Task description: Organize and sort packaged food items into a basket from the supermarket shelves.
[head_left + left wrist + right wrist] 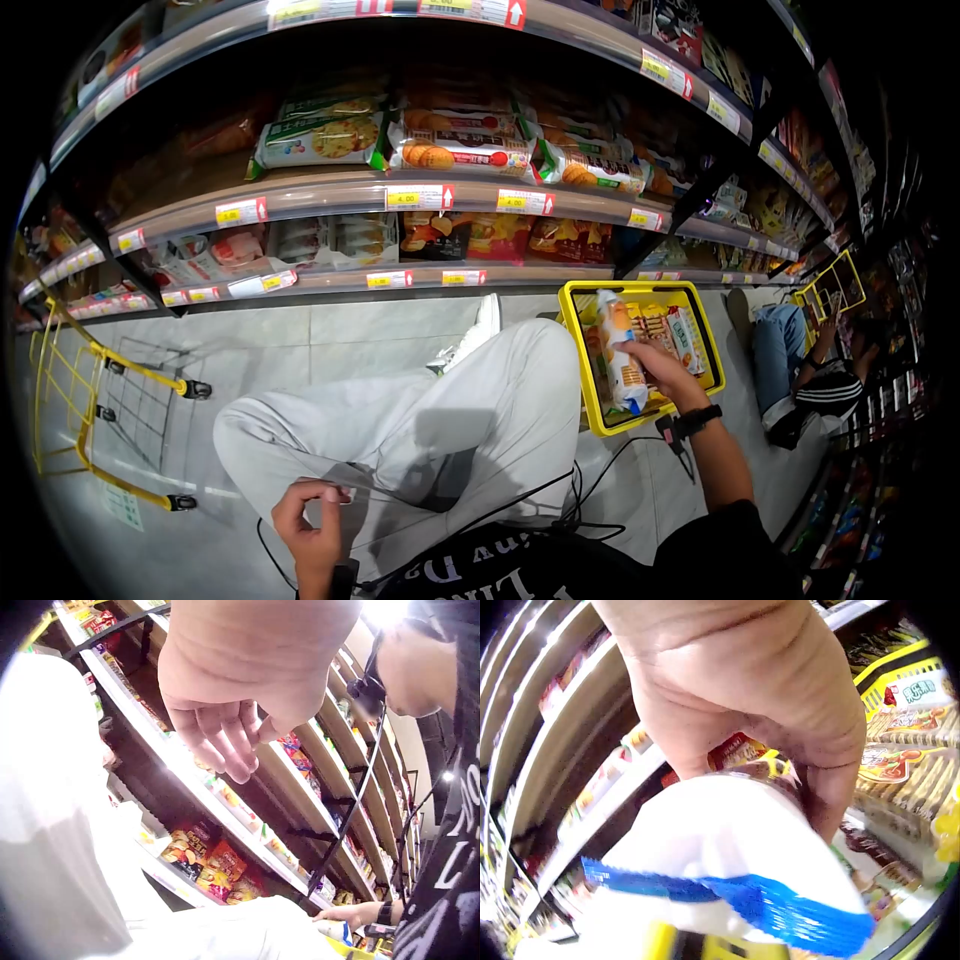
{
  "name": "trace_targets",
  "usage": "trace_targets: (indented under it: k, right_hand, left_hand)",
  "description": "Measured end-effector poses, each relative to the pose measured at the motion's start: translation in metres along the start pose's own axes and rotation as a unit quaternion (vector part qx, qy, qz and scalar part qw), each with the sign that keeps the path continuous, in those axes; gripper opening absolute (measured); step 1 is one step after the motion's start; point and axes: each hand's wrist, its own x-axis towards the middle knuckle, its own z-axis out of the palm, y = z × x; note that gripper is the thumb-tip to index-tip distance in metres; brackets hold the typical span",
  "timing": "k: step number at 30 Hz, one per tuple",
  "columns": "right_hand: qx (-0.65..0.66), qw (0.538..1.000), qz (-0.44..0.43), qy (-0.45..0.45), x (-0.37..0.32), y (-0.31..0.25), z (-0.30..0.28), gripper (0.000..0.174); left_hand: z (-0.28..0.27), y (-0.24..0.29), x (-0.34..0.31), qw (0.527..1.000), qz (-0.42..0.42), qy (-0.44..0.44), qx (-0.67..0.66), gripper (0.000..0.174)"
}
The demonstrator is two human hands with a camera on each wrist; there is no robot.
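Observation:
My right hand (660, 368) grips a long biscuit pack (624, 350) from above, inside the yellow shopping basket (572, 345). The pack is white with an orange printed end and a blue crimped seal; in the right wrist view its white end (727, 825) faces the camera. Packs of stick-shaped biscuits (650, 325) and a white-labelled pack (686, 338) lie in the basket beside it. Over the crossed legs in grey trousers (400, 420), my left hand (308, 518) hovers with loosely curled fingers. Nothing is in it in the left wrist view.
Ahead, a shelf holds green-and-white biscuit packs (325, 138) and red-printed biscuit packs (460, 150), with snack bags (500, 238) on the level below. A yellow wire cart (85, 400) stands at left. Another person (790, 350) sits at right. Black cables (575, 505) trail near the basket.

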Motion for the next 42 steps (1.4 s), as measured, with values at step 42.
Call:
trace_targets:
  k: [42]
  right_hand:
    - [-0.505,0.500,-0.625,0.322,0.000,-0.235,-0.014,0.069]
  left_hand:
    - [-0.062,-0.047,0.052,0.973,-0.137,-0.064,-0.174,0.035]
